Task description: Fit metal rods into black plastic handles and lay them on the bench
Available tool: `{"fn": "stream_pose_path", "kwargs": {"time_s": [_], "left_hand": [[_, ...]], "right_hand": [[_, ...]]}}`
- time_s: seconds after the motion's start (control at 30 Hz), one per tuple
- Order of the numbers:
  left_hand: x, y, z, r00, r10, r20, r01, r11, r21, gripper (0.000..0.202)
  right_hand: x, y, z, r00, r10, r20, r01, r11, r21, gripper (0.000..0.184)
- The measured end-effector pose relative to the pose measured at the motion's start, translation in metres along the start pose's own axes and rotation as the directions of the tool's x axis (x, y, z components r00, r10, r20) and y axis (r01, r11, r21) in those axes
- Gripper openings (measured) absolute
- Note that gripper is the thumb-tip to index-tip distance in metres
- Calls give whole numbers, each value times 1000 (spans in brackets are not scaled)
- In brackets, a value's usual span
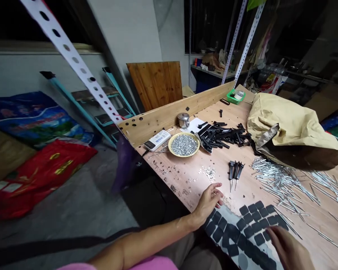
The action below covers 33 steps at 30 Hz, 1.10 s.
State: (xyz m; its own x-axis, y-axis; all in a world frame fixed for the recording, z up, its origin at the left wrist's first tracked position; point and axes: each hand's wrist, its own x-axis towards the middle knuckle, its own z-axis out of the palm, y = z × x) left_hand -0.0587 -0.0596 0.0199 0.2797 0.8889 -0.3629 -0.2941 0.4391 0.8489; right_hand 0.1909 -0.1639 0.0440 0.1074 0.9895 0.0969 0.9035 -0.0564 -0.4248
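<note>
My left hand [210, 200] hovers over the near edge of the table, its fingers loosely bent and apart, with nothing visible in them. At the lower right, my right hand [291, 247] is closed, fingertips down against the black square pads [245, 221]. What it pinches, if anything, is hidden. These pads lie in rough rows on a grey sheet [243, 261]. Beyond my left hand are several black plastic pieces with thin metal shafts [235, 171]. Small metal nuts or washers [208, 173] are scattered nearby.
A yellow bowl [170, 149] holds small metal parts. Behind it are a lidded metal pot [183, 120] and a white device [158, 140]. Black plastic parts [224, 134] form a heap. Metal rods [281, 183] spread before a large paper sack [287, 116]. A wooden board [157, 107] edges the table.
</note>
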Motion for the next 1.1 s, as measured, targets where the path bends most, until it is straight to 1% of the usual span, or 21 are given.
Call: {"fn": "stream_pose_path", "kwargs": {"time_s": [0.07,0.13,0.17,0.27,0.33,0.43,0.5,0.53,0.57,0.6,0.63,0.67,0.7,0.77,0.83,0.87,0.9,0.93,0.97,1.0,1.1], "left_hand": [[0,2,-2,1000,-6,6,6,1000,-8,35],[0,5,-4,1000,-12,7,12,1000,-25,32],[1,7,-6,1000,-13,9,13,999,-33,31],[3,9,-9,1000,-8,21,9,999,-49,30],[4,8,-12,999,-23,38,25,998,-56,31],[4,7,-14,993,-86,77,93,991,-94,34],[6,8,-17,979,-154,132,173,973,-150,38],[8,9,-18,966,-192,173,224,956,-188,39],[10,11,-20,947,-232,223,282,933,-225,41],[13,12,-21,922,-272,275,344,903,-257,42],[16,13,-24,896,-311,317,402,871,-283,44],[19,14,-26,873,-348,343,453,838,-303,44],[21,14,-29,859,-376,348,485,814,-318,43],[24,13,-36,854,-404,329,505,796,-333,35],[23,12,-42,862,-406,305,496,800,-338,26],[22,11,-45,867,-402,296,489,802,-343,25],[21,11,-48,875,-401,272,478,803,-356,26],[20,12,-51,885,-402,235,464,803,-374,27],[19,14,-53,896,-401,189,443,806,-393,26],[18,16,-56,907,-395,143,418,810,-411,26],[19,24,-62,925,-375,56,362,828,-429,20]], "right_hand": [[57,-27,20,992,124,-24,-124,992,9,37],[104,-47,43,972,234,21,-234,972,-25,37],[124,-54,54,968,250,21,-249,967,-46,38],[165,-58,76,958,287,-16,-286,950,-126,41],[181,-55,79,949,311,-52,-315,931,-184,40],[187,-57,72,937,335,-96,-348,899,-267,36],[176,-64,65,936,328,-131,-353,883,-310,37],[166,-69,63,945,283,-166,-323,890,-323,38],[154,-74,61,957,205,-207,-266,905,-333,40],[139,-78,61,962,53,-269,-148,928,-343,40],[123,-83,62,941,-124,-314,5,935,-354,38],[108,-86,64,893,-307,-328,178,912,-370,34],[93,-90,67,819,-486,-304,366,851,-377,30],[71,-95,73,639,-742,-201,663,664,-346,28],[60,-102,80,499,-858,-119,810,511,-287,34],[58,-105,83,463,-881,-95,842,471,-262,35],[59,-108,87,450,-889,-83,858,456,-238,36],[61,-111,90,448,-890,-83,865,455,-212,35],[66,-112,94,468,-879,-95,859,477,-184,34],[72,-112,99,517,-847,-121,833,531,-159,33],[97,-106,113,769,-598,-225,594,799,-96,27]]}}
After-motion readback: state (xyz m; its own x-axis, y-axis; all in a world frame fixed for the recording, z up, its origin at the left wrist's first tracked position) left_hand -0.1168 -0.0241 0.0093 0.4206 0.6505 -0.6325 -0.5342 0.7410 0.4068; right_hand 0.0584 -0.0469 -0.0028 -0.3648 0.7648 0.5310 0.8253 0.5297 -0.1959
